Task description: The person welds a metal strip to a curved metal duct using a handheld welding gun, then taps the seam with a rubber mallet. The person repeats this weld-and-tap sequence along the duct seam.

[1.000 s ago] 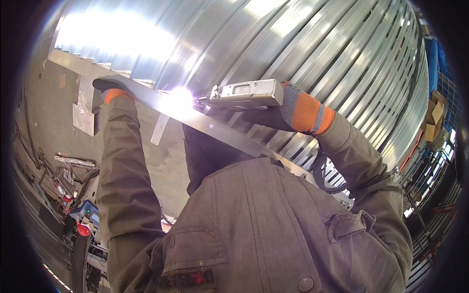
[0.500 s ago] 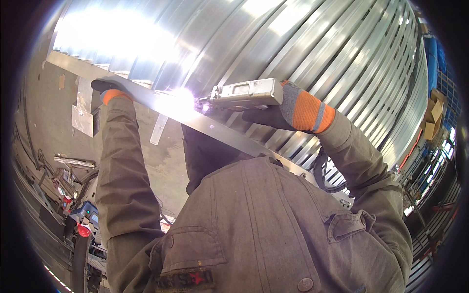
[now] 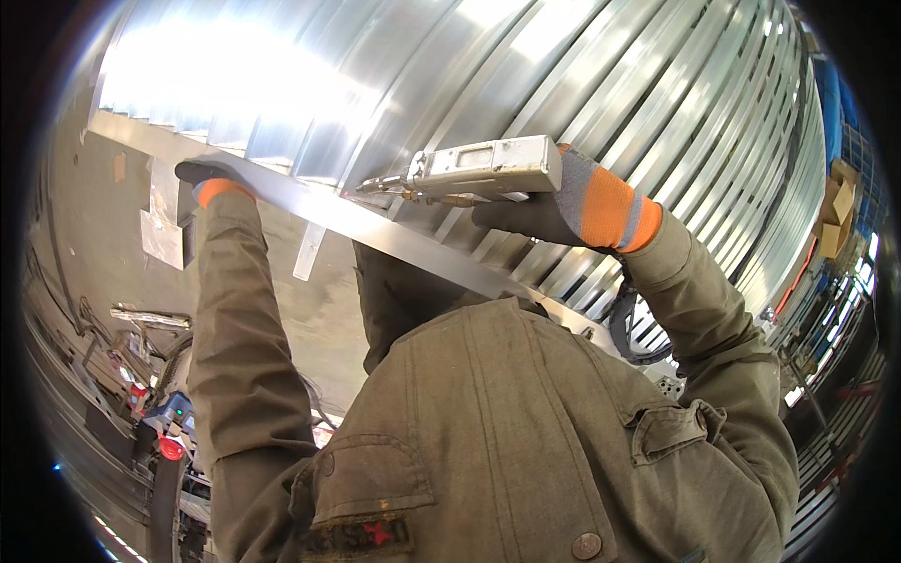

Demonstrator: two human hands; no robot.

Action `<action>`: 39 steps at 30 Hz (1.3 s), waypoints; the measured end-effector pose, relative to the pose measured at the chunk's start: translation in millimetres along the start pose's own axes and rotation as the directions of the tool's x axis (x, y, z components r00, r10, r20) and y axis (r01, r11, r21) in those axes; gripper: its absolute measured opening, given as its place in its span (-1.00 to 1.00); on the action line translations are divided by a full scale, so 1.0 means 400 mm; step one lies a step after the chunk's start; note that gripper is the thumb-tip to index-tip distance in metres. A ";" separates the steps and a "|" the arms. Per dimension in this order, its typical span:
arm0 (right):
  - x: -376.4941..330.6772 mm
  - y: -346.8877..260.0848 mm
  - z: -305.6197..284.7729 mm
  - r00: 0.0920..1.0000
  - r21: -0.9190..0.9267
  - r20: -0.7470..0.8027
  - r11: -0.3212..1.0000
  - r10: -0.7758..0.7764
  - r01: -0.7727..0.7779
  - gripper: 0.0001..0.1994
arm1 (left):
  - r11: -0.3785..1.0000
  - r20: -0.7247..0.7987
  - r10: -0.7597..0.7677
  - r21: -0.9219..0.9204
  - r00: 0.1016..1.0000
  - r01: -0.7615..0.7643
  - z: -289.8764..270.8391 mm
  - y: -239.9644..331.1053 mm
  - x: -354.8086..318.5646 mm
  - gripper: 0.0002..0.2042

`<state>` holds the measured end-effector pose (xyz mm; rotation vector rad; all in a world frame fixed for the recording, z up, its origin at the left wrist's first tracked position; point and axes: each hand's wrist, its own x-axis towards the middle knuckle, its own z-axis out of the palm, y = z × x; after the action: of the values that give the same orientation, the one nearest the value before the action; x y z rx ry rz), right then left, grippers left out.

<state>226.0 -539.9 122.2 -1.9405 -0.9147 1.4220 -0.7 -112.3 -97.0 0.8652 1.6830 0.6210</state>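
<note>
My right hand (image 3: 587,202), in a grey and orange knitted glove, is closed around a boxy silver welding gun (image 3: 488,167). The gun's narrow tip points left and ends just above the inner edge of a flat metal frame bar (image 3: 375,225), where the metal slats (image 3: 450,103) meet it. No arc glows at the tip. My left hand (image 3: 218,180), gloved in dark and orange, is closed on the same bar farther left; its fingertips are partly hard to make out.
Slats fill the upper view, with strong glare at upper left. A black cable (image 3: 624,324) loops beside my right forearm. Cardboard boxes (image 3: 838,211) stand at far right. Equipment with a red part (image 3: 171,446) sits at lower left, and a metal strip (image 3: 309,251) juts below the bar.
The bright welding light at the gun's tip has gone out. My right hand and the gun have shifted slightly right, with the tip drawn back from the bar. My left hand stays nearly in place.
</note>
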 end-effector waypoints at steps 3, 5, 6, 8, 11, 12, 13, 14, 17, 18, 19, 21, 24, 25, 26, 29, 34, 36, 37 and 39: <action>-0.016 -0.012 -0.002 0.997 -0.052 -0.035 0.996 -0.068 0.066 -0.53 | 1.000 -0.045 0.004 0.023 0.999 -0.003 0.016 0.018 -0.040 -0.23; -0.031 -0.017 -0.001 0.998 0.040 -0.043 0.998 -0.041 0.043 -0.55 | 0.999 -0.055 0.013 0.034 0.998 -0.011 0.024 0.029 -0.064 -0.26; -0.040 -0.019 -0.002 0.998 0.058 -0.048 0.998 -0.037 0.039 -0.55 | 0.999 -0.053 0.016 0.037 0.998 -0.014 0.029 0.034 -0.073 -0.27; -0.063 -0.028 -0.001 0.998 0.045 -0.068 0.999 -0.011 0.014 -0.56 | 0.999 -0.050 0.020 0.038 0.999 -0.018 0.034 0.042 -0.087 -0.29; -0.103 -0.058 0.011 0.983 0.063 -0.183 0.998 -0.015 0.027 -0.56 | 0.997 -0.002 0.054 0.056 0.999 -0.054 0.031 0.045 -0.088 -0.34; -0.119 -0.073 0.019 0.974 0.093 -0.225 0.995 -0.003 0.025 -0.56 | 0.996 0.014 0.064 0.060 0.998 -0.065 0.029 0.044 -0.082 -0.35; -0.138 -0.089 0.029 0.966 0.117 -0.258 0.993 0.029 0.001 -0.57 | 0.995 0.033 0.072 0.065 0.997 -0.074 0.025 0.040 -0.074 -0.36; -0.161 -0.109 0.039 0.960 0.163 -0.250 0.983 0.124 -0.085 -0.58 | 0.993 0.051 0.084 0.073 0.995 -0.088 0.023 0.037 -0.062 -0.38; -0.194 -0.169 0.096 0.914 -0.040 -0.406 0.999 0.010 -0.029 -0.59 | 0.981 0.120 0.146 0.114 0.982 -0.159 0.003 0.028 -0.024 -0.42; -0.196 -0.186 0.122 0.901 -0.217 -0.430 0.975 -0.062 -0.037 -0.57 | 0.964 0.140 0.205 0.143 0.969 -0.225 -0.008 0.026 -0.013 -0.43; -0.199 -0.200 0.146 0.912 -0.314 -0.408 0.943 -0.032 -0.108 -0.55 | 0.942 0.162 0.263 0.171 0.951 -0.289 -0.021 0.024 -0.006 -0.44; -0.230 -0.239 0.210 0.863 -0.118 -0.488 0.970 0.128 -0.211 -0.54 | 0.856 0.203 0.430 0.217 0.880 -0.469 -0.058 0.013 -0.015 -0.47; -0.284 -0.271 0.293 0.896 -0.217 -0.377 0.918 0.235 -0.332 -0.49 | 0.686 0.351 0.598 0.242 0.721 -0.686 -0.148 -0.008 -0.075 -0.50; -0.298 -0.272 0.316 0.886 -0.180 -0.413 0.934 0.211 -0.307 -0.49 | 0.660 0.402 0.617 0.205 0.677 -0.723 -0.174 -0.020 -0.107 -0.51; -0.315 -0.271 0.341 0.873 -0.151 -0.461 0.956 0.158 -0.253 -0.49 | 0.602 0.537 0.579 0.224 0.613 -0.766 -0.195 -0.036 -0.143 -0.52; -0.404 -0.255 0.418 0.840 -0.082 -0.504 0.958 0.199 -0.276 -0.46 | 0.632 0.820 0.308 0.202 0.482 -0.748 -0.182 -0.060 -0.244 -0.59; -0.551 -0.166 0.521 0.833 -0.208 -0.540 0.940 0.120 -0.270 -0.40 | 0.486 0.960 -0.010 0.249 0.280 -0.838 -0.003 -0.052 -0.392 -0.65; -0.621 -0.098 0.527 0.831 -0.151 -0.539 0.954 0.141 -0.260 -0.49 | 0.493 0.966 -0.117 0.257 0.230 -0.831 0.064 -0.027 -0.441 -0.61; -0.662 -0.058 0.514 0.840 -0.131 -0.527 0.965 0.126 -0.227 -0.54 | 0.560 0.943 -0.226 0.330 0.243 -0.760 0.093 -0.014 -0.464 -0.57; -0.770 -0.006 0.476 0.768 -0.238 -0.575 0.840 0.283 -0.488 -0.61 | 0.498 0.884 -0.369 0.448 0.286 -0.743 0.154 0.008 -0.505 -0.48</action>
<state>-20.1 -773.7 248.1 -2.7590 -0.5567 0.8485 88.0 -273.9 5.9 1.7766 0.5047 -0.7206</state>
